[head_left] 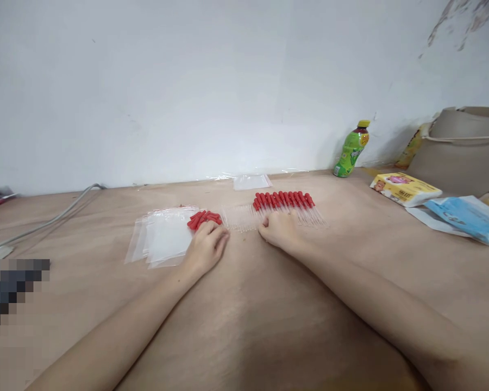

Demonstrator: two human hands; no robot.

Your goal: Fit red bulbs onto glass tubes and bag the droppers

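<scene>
A small pile of red rubber dropper bulbs [204, 218] lies at the fingertips of my left hand [207, 247]. Its fingers are curled in at the near edge of the pile, and anything between them is hidden. Thin clear dropper tubes [240, 218] lie side by side between my hands. To their right is a row of droppers [285, 200] with red bulbs fitted on clear tubes. My right hand [280, 228] is closed over the near side of this row; its fingertips are out of sight.
Clear zip bags [169, 237] lie stacked left of the bulbs, with another bag [251, 182] by the wall. A green drink bottle [352, 149], a yellow tissue pack [405, 188], a blue packet [468, 217] and a grey bucket [460, 152] stand right. A grey cable [61, 217] crosses the left.
</scene>
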